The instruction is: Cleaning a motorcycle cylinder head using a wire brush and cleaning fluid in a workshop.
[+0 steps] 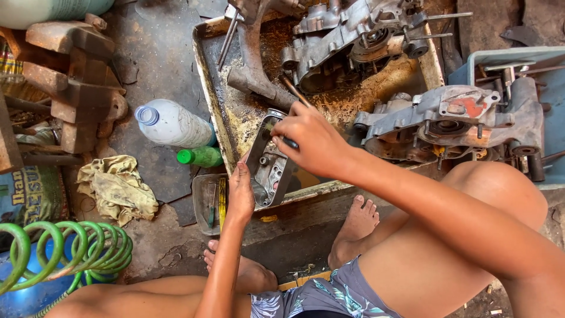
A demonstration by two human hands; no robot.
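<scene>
My left hand (240,191) grips the lower edge of a small grey metal engine cover (268,168), held tilted over the near rim of a dirty metal tray (207,88). My right hand (309,141) is closed on a thin brush-like tool (294,91) with a dark handle, pressed against the cover's upper end. In the tray lies a large grey engine crankcase (347,41). A second crankcase half (453,121) with a red patch rests at the tray's right edge.
A white plastic bottle (170,123) and a green bottle (200,156) lie left of the tray, with a dirty rag (118,188), a rusty vise (76,82), a green coiled hose (65,250) and a small tray of tools (210,203). My bare feet rest on the ground below.
</scene>
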